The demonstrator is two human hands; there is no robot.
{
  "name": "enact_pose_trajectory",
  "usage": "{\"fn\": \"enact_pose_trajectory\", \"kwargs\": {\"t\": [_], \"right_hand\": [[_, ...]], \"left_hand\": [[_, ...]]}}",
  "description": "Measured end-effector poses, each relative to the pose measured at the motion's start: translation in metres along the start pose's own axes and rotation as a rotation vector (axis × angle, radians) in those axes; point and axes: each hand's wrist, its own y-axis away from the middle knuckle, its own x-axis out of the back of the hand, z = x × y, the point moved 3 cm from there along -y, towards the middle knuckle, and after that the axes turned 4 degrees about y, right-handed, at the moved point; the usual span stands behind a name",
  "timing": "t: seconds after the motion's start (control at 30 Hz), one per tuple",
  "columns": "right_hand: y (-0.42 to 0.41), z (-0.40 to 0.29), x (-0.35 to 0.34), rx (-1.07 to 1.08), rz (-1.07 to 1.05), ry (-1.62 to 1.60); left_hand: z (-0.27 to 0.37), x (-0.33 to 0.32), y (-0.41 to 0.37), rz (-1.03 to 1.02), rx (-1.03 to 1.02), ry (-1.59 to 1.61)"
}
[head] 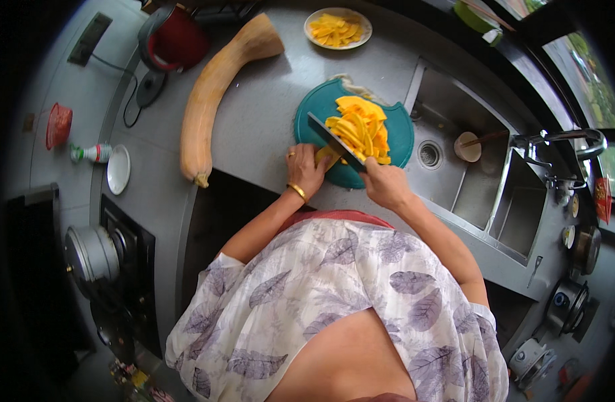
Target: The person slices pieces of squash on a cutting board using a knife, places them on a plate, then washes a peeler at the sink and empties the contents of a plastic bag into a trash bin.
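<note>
A cleaver (336,141) is gripped in my right hand (386,184), its blade slanting across a teal cutting board (315,103). My left hand (307,168), with a gold ring and bangle, presses a piece of orange pumpkin (328,158) against the board at the blade's near left side. Heaped on the blade's other side are cut pumpkin strips (362,128). A crumpled cloth (355,86) shows at the board's far edge. Farther back stands a plate (368,33) of pumpkin strips (336,30). The long neck squash (207,105) lies on the counter to the left, one end cut off.
To the right is a steel sink (458,191) holding a small bowl (467,147) with chopsticks, below a faucet (563,136). A red electric kettle (174,40) stands back left. Nearer on the left are a white dish (118,170) and a pressure cooker (92,253) on the stove.
</note>
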Motion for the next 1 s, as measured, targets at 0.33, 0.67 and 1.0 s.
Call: {"fn": "enact_pose_trajectory", "kwargs": {"t": [0.33,0.67,1.0], "right_hand": [[0.005,-0.001,-0.005,0.041,0.02,-0.007],[0.011,0.004,0.01,-0.089,-0.107,-0.106],[0.004,0.022,0.001,-0.135,-0.122,-0.029]], "left_hand": [[-0.003,0.0,-0.005,-0.062,0.084,0.145],[-0.013,0.035,-0.007,0.09,-0.093,0.126],[0.015,0.013,-0.006,0.093,-0.175,0.107]]}}
